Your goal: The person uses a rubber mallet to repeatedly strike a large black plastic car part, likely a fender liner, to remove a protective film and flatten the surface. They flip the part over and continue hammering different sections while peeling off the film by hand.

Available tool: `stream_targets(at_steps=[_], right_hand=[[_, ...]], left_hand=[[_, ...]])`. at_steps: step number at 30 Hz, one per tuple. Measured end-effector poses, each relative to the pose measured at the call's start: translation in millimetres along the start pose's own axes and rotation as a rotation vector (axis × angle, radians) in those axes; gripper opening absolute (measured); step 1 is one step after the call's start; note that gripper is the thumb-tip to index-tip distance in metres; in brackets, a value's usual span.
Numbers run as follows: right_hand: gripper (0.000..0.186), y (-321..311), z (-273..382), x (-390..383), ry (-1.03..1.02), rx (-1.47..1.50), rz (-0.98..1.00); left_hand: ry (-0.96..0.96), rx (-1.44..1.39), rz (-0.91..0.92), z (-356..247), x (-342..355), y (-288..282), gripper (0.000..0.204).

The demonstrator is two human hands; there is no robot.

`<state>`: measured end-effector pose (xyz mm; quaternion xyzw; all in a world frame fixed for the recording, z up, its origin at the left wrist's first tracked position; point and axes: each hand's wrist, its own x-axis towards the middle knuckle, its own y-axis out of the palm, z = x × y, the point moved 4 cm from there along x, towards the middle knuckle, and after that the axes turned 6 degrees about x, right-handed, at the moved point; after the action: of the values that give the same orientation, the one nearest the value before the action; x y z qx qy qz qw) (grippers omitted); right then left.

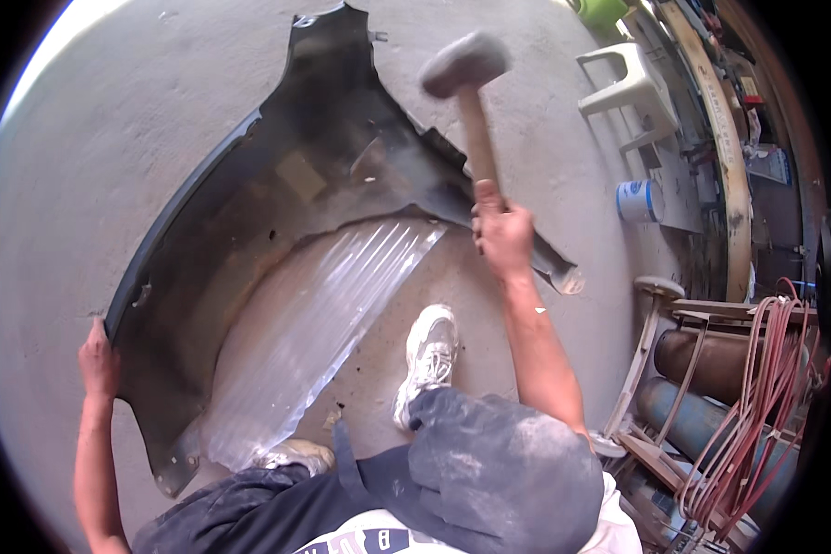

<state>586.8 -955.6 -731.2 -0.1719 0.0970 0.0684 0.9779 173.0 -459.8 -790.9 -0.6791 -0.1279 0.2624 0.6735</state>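
Concrete floor [111,138] all around, pale grey and dusty, looks like a workshop corner. Off to my right side there's a heap of clutter: a pale plastic stool [628,88], a white-and-blue tub [637,200], a couple of gas cylinders [711,388] lying down and a tangle of red hoses [766,397] draped over them.

So the main thing in front of me is a big dark car bumper panel [277,185], standing on its edge on the floor and curving round from lower left up to the top of the view and back down toward the right. Its inner face is turned toward me, scuffed and dusty. A sheet of clear plastic film [323,314] lies on the floor inside the curve.

My left hand [97,355] is clamped onto the panel's lower-left edge, fingers wrapped round the rim. My right hand [500,231] is clenched tight around the wooden handle of a rubber mallet [466,74], and the mallet is raised, its grey head up in the air above the panel's right-hand part, not touching it. The head looks a bit blurred.

One white sneaker [427,355] is planted on the floor just beside the film, and the other shoe [295,454] sits by the panel's lower end. Dusty dark trousers fill the bottom of the view.
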Motion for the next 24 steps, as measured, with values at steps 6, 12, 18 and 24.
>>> stream_targets(at_steps=[6, 12, 18, 24], right_hand=[[0.032, -4.3, 71.6, -20.5, -0.726, 0.228, -0.04], [0.058, -1.0, -105.9, -16.2, 0.047, -0.495, 0.139], [0.047, 5.9, 51.2, -11.2, -0.215, 0.175, 0.047], [0.054, 0.7, -10.6, -39.7, -0.613, -0.067, 0.04]], left_hand=[[0.0, 0.03, -0.081, -11.6, -2.4, -5.7, 0.036], [-0.032, -0.023, -0.017, -14.3, 8.6, 3.5, 0.032], [-0.018, 0.021, -0.036, -5.3, 0.2, -5.4, 0.035], [0.004, -0.013, -0.04, -18.8, 4.5, -2.1, 0.038]])
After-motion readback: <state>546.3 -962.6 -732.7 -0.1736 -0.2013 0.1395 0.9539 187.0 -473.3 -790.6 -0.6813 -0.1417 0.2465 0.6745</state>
